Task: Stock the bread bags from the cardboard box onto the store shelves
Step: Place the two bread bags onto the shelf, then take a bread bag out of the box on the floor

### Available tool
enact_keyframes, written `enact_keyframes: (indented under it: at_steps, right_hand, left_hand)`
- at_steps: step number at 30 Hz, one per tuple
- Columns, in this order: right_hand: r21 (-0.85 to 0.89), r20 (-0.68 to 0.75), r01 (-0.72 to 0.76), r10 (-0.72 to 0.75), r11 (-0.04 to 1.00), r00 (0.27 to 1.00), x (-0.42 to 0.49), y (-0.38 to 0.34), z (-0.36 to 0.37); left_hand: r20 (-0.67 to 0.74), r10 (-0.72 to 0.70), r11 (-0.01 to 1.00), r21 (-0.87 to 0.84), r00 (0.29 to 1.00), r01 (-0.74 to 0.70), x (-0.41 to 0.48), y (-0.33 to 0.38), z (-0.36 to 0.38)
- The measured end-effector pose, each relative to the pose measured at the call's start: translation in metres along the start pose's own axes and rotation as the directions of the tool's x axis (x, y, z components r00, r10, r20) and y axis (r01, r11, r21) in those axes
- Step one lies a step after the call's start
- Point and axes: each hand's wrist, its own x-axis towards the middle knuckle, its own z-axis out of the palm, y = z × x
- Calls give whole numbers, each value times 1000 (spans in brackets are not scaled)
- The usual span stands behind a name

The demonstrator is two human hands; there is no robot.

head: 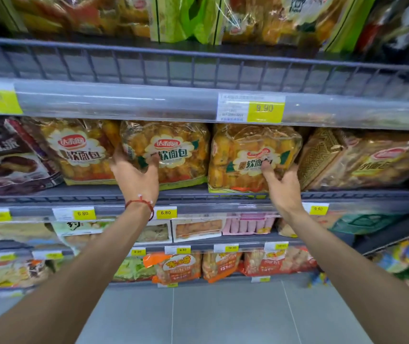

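Several clear bread bags with yellow buns stand side by side on the middle shelf [198, 196]. My left hand [136, 177], with a red string on the wrist, grips the lower left side of the middle bread bag [171, 150]: fingers behind its left edge, thumb on its front. My right hand [284, 187] holds the right bread bag [245, 155] at its lower right, thumb on the label and fingers around the right edge. Another matching bag [79, 152] stands to the left. The cardboard box is out of view.
A darker chocolate-pie bag [7, 157] sits far left and a gold-patterned bread bag [372, 160] far right. Above, a wire-fronted shelf [198, 68] carries more bags and a 9.90 price tag [264, 109]. Lower shelves hold packaged snacks. Grey floor tiles [223, 316] lie below.
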Motion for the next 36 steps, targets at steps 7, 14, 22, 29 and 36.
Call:
enact_keyframes:
  at_steps: [7,14,22,29,36]
  right_hand:
    - [-26,-11,-195,194,981,981,-50,-7,1]
    - [-35,148,-306,308,951,940,-127,-65,19]
    - [-15,371,-180,173,984,913,-194,-95,19]
    - [58,710,-72,9,996,704,-261,-91,-16]
    - [-9,942,-13,12,1000,336,-349,-60,-82]
  left_hand:
    - [159,-176,979,136,972,155,-29,22,-34]
    - [338,-327,944,89,882,316,-56,44,-71]
    - [243,-454,880,-28,857,474,-113,53,-124]
    - [15,-483,869,-109,875,482,-224,45,-181]
    - [-219,-643,766,-172,734,619,-399,26,-242]
